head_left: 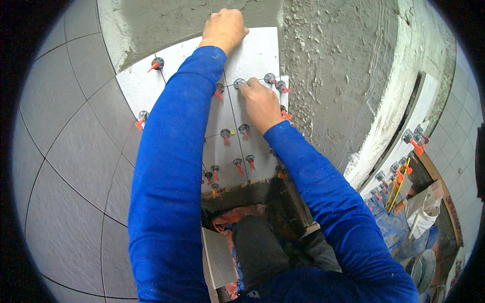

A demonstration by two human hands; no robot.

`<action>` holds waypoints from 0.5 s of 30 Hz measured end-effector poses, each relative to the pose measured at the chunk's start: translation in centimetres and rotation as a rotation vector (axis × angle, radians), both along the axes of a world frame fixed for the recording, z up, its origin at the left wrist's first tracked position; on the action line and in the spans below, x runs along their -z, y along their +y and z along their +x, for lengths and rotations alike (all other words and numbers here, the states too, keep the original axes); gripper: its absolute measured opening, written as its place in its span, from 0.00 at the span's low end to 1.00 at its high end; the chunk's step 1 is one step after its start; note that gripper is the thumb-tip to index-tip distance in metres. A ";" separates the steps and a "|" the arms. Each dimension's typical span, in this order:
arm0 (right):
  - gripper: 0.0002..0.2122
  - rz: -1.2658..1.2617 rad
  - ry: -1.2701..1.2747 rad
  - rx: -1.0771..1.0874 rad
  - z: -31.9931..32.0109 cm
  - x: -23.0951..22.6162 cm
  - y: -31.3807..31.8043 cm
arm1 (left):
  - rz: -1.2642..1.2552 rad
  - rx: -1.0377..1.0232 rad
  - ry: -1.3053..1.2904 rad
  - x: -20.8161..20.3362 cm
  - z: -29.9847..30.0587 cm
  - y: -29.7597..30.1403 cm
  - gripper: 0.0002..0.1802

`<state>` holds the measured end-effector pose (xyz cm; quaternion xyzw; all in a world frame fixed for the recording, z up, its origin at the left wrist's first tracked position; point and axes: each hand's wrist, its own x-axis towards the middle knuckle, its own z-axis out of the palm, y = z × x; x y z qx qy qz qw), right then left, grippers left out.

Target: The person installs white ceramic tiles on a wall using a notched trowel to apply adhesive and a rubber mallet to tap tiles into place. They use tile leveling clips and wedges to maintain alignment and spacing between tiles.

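The right hand is at a joint between pale tiles, thumb and fingertips drawn together on a round grey levelling clip; it looks like a pinch, just right of a red-handled clip and left of another pair by the right edge of the tiles; the left hand lies further off on the far part of the tiles, its fingers folded under into a loose fist, and I cannot tell whether they grip the tile's edge or only press on its face.

To do this well, I would judge, the left hand should steady the tile with even pressure while the right keeps the clip square over the joint; turn it gently until both faces sit level, no harder, since too much force could snap the clip or squeeze up the grey mortar; the gap ought to match the joints nearer the body.

The clip's handle is hidden behind the right fingers, as is its seat in the joint; the left sleeve covers much of the tiles' left part; the near clips are small and dim above the dark recess; the clutter at the right is bent by the lens and hard to sort out.
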<state>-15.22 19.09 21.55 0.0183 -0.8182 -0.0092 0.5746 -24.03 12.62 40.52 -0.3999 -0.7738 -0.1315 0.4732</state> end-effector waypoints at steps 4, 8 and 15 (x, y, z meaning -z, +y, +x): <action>0.04 0.032 -0.097 0.124 -0.2 -0.9 -0.5 | 0.006 0.014 0.011 0.1 -0.3 0.3 0.21; 0.05 -0.056 -0.132 0.187 -0.4 -1.2 -0.9 | -0.006 -0.027 0.002 -0.1 0.0 0.2 0.21; 0.20 -0.454 -0.233 0.047 -0.5 -1.9 -1.0 | -0.028 0.004 -0.005 -0.1 0.0 0.0 0.22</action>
